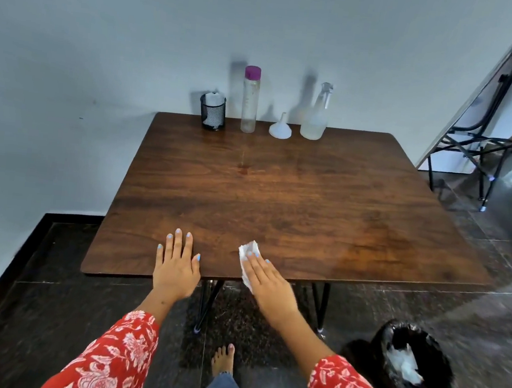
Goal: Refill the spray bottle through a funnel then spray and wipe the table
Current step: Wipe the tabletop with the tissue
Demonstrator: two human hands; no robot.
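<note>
Bottle [316,115] stands filled at the worktop [280,190] far edge, funnel [280,127] beside; your right hand [266,277] presses flat on tissue [247,253], left hand [176,259] open, empty; wiping remains.

No text, label or number can be read anywhere.

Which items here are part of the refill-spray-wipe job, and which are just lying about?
Job:
spray bottle
funnel
purple-capped bottle
tissue under the right hand
mesh cup of tissues
table
left hand, flat on the table
bin, holding used tissue

Lying about:
folding chair
</note>
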